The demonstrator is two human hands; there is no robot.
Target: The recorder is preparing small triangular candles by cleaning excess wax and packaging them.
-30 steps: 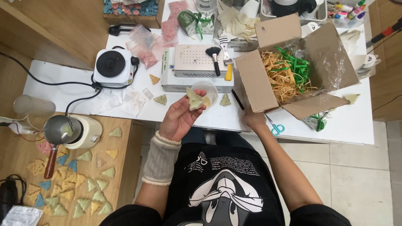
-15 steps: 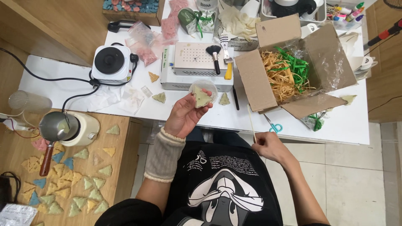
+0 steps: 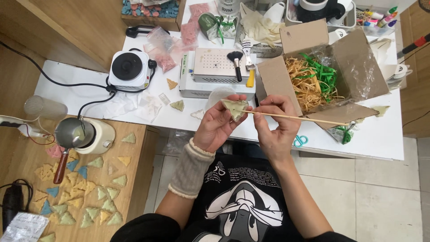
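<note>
Poking a thin wooden stick [image 3: 295, 118], pinched in the right hand [image 3: 275, 130], into the pale green triangle [image 3: 235, 108] clamped by left hand [image 3: 219, 125] fingers above the table edge [image 3: 358, 143]; next calling, likely, for steady alignment.

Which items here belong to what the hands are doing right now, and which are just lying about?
In hand:
left hand holding the pale green triangular piece
right hand holding the thin wooden stick

Lying about:
white hot plate
open cardboard box of shredded paper
black brush
blue-handled scissors
</note>
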